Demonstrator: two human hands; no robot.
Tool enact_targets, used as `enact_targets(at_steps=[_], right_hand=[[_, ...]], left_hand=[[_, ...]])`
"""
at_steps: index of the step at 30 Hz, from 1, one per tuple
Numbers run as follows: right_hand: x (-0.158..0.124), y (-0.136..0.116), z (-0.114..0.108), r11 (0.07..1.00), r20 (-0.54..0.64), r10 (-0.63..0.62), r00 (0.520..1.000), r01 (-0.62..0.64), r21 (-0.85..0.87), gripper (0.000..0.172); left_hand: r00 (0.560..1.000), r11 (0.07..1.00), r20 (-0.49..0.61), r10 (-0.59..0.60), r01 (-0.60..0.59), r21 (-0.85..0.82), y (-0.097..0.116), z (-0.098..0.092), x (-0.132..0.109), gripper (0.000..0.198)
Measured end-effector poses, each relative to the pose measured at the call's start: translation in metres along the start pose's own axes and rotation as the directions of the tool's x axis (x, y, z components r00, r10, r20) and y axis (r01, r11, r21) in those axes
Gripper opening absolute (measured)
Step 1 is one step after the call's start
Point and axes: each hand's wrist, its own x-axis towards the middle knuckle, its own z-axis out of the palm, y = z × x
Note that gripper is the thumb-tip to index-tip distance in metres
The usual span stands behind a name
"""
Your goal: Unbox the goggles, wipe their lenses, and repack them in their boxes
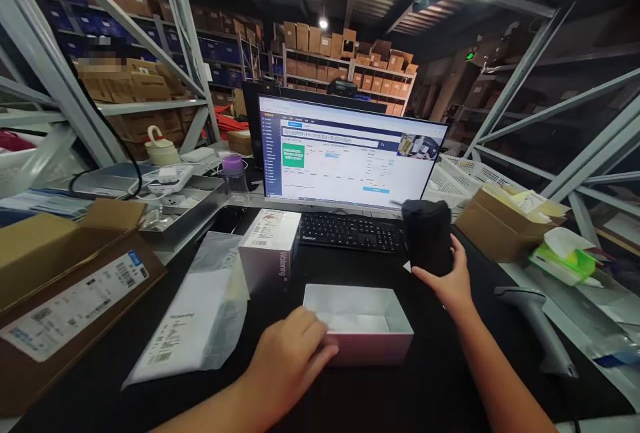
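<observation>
Desk (370,403): black, under left grip (293,343) and right grip (453,281) | Open-topped box (373,349): rectangular, white inside, pinkish-red outside, at left grip, which pinches its near rim | Black pouch (427,236): soft-looking, roughly cylindrical, upright in right grip, which holds its lower part

a warehouse: metal racks (145,108) bearing cardboard boxes (314,41), plus a monitor (340,166) and handheld scanner (543,329).
</observation>
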Motion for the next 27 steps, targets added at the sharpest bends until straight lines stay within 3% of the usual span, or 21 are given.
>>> enact_targets(at_steps=[4,7,10,12,14,16,18,20,21,23,24,26,27], right_hand=[[-0.003,0.012,-0.011,1.0,-0.137,0.007,0.991,-0.007,-0.001,0.109],[-0.006,0.01,-0.015,0.999,-0.12,-0.011,0.993,0.006,-0.045,0.106],[-0.011,0.0,-0.014,0.996,-0.077,-0.047,0.996,0.041,-0.077,0.104],[-0.022,-0.008,-0.01,0.99,-0.049,-0.067,0.997,0.06,-0.131,0.102],[-0.041,-0.017,-0.003,0.973,-0.006,-0.102,0.995,0.099,-0.207,0.099],[-0.065,-0.025,0.007,0.934,0.053,-0.229,0.972,0.235,-0.271,0.091],[-0.09,-0.034,0.016,0.85,0.11,-0.433,0.895,0.446,-0.282,0.08],[-0.109,-0.044,0.024,0.733,0.127,-0.626,0.769,0.637,-0.238,0.069],[-0.115,-0.049,0.026,0.67,0.121,-0.708,0.696,0.715,-0.198,0.065],[-0.118,-0.058,0.027,0.55,0.105,-0.824,0.558,0.83,-0.096,0.058],[-0.117,-0.061,0.025,0.509,0.105,-0.854,0.509,0.86,-0.028,0.055],[-0.107,-0.064,0.019,0.484,0.1,-0.875,0.473,0.863,0.145,0.048],[-0.1,-0.065,0.015,0.507,0.086,-0.861,0.501,0.834,0.217,0.044]], left_hand=[[0.995,0.989,0.035,-0.093,0.088,0.116,-0.011,0.027,0.048,0.018],[0.989,0.979,0.031,-0.148,0.142,0.149,-0.021,0.046,0.081,0.017],[0.98,0.966,0.004,-0.197,0.193,0.17,-0.024,0.059,0.097,0.007],[0.977,0.961,-0.023,-0.212,0.213,0.174,-0.018,0.066,0.096,0.022],[0.978,0.978,-0.02,-0.209,0.209,0.016,-0.004,0.073,0.087,0.054],[0.976,0.915,0.023,-0.215,0.209,-0.346,0.011,0.08,0.077,0.077],[0.956,0.676,0.076,-0.284,0.256,-0.691,0.024,0.082,0.071,0.088],[0.896,0.467,0.094,-0.433,0.312,-0.828,0.029,0.078,0.07,0.096],[0.85,0.412,0.092,-0.518,0.342,-0.844,0.029,0.074,0.071,0.1],[0.775,0.38,0.09,-0.626,0.404,-0.832,0.027,0.066,0.074,0.104],[0.762,0.385,0.096,-0.641,0.427,-0.818,0.024,0.063,0.075,0.103],[0.773,0.408,0.113,-0.624,0.446,-0.797,0.02,0.06,0.073,0.099],[0.791,0.427,0.12,-0.6,0.443,-0.788,0.018,0.061,0.07,0.099]])
